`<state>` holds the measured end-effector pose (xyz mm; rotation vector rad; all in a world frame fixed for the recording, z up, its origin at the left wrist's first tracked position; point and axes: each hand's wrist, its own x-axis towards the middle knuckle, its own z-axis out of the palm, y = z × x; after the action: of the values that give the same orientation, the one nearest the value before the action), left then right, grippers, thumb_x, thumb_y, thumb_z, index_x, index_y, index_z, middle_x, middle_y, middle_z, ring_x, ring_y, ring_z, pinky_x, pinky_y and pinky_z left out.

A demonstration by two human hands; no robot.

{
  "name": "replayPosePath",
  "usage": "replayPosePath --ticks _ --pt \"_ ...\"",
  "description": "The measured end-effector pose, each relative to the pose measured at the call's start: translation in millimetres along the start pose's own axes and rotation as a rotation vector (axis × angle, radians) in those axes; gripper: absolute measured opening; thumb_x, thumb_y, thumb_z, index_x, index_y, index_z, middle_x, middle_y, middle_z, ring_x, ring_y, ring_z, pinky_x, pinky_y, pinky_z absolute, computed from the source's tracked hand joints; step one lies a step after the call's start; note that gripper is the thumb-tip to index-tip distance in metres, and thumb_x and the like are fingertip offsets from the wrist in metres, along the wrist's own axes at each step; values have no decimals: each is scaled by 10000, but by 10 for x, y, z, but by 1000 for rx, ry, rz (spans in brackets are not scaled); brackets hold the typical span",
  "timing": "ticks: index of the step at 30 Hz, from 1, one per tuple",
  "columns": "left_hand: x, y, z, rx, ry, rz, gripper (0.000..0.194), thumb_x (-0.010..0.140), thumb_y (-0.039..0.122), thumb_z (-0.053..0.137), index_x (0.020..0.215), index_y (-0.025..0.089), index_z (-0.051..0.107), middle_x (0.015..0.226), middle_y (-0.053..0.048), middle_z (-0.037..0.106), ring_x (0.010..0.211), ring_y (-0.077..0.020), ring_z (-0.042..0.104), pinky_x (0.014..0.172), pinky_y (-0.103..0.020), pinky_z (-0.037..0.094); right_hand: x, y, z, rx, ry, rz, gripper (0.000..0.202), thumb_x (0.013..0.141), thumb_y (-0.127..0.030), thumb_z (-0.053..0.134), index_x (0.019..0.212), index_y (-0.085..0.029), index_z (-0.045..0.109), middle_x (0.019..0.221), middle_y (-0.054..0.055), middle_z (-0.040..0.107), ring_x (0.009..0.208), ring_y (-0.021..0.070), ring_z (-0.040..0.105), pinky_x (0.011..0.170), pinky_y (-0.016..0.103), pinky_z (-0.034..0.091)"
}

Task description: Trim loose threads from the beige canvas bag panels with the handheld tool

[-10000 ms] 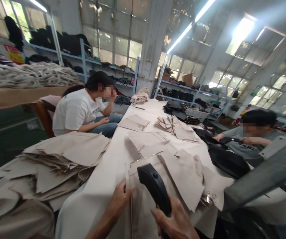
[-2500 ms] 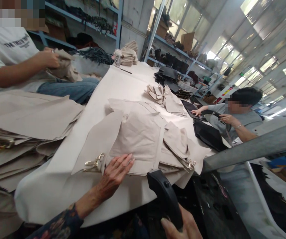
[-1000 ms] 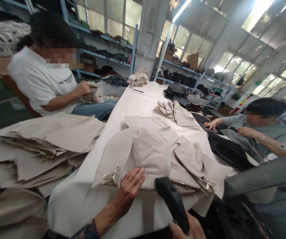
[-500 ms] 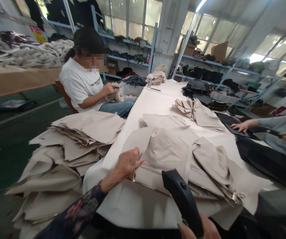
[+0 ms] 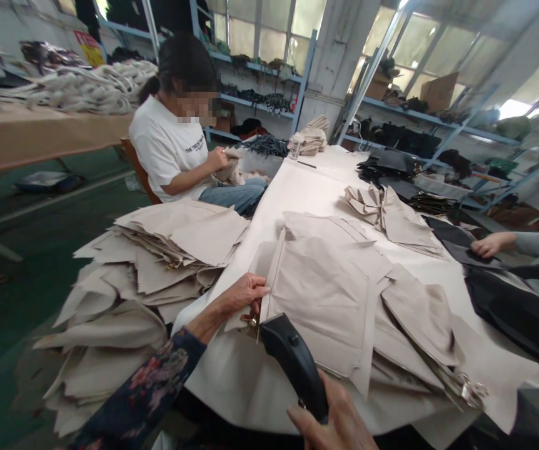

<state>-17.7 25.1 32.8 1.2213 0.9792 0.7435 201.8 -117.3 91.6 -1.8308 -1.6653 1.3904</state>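
My left hand (image 5: 244, 292) pinches the left edge of a beige fabric bag panel (image 5: 321, 284), which lies flat with stitched seams along its sides. A small gold-coloured metal fitting (image 5: 251, 320) shows just below those fingers. Wrapped round the handle of a black, curved hand-held tool (image 5: 292, 359) is my right hand (image 5: 335, 409). The tool's blunt front end is close to the panel's lower left corner; whether they touch I cannot tell. Right of the panel, more beige pieces (image 5: 419, 312) with metal clasps lie overlapping.
A tall stack of beige pieces (image 5: 180, 234) stands left of the white-covered table (image 5: 292, 181). Across the stack sits a person in a white shirt (image 5: 169, 150), handling beige fabric. At right, another person's hand (image 5: 492, 244) rests on black pieces (image 5: 508, 306).
The panel has turned and its left edge now stands straight in my left hand's pinch. The black tool has moved left towards that edge. The view has shifted slightly left.
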Motion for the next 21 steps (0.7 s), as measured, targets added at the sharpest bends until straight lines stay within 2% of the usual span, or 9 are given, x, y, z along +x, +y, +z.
replayPosePath --ticks 4,9,11,15,18,21 --pt "29 -52 -49 5 30 26 323 749 397 592 599 161 432 421 59 485 360 -70 488 381 -156 348 128 -154 17 -6 -89 -2 309 778 -366 567 1020 -177 606 621 -27 563 519 137 553 525 211 435" --pt "17 -69 -72 -82 1 9 307 758 404 580 633 163 439 453 43 515 380 -93 527 373 -163 351 53 -69 31 -74 6 -22 364 713 -350 615 1032 -176 588 745 1 614 662 167 588 642 226 467" --pt "6 -72 -72 -101 -1 9 318 756 411 583 623 167 428 451 48 499 380 -95 526 367 -163 344 57 -96 46 -74 -11 -11 303 714 -332 601 972 -175 583 690 -12 596 623 155 581 603 217 459" --pt "6 -92 -97 -80 16 40 331 747 413 597 608 159 437 451 57 485 368 -69 488 379 -158 345 191 -304 29 -24 -101 -7 210 771 -356 515 867 -170 519 512 -61 493 468 123 526 485 205 419" --pt "36 -65 -122 -90 -17 24 311 750 425 584 655 147 482 511 17 566 389 -86 523 386 -171 367 245 -370 -102 -44 -15 -28 257 790 -438 492 815 -182 493 480 -57 489 454 129 519 462 212 399" --pt "3 2 -45 -42 20 13 300 771 421 550 647 158 478 494 15 557 401 -106 537 383 -179 358 157 -250 -303 -68 74 -13 328 787 -524 476 744 -198 487 476 -39 511 449 138 532 475 230 413"
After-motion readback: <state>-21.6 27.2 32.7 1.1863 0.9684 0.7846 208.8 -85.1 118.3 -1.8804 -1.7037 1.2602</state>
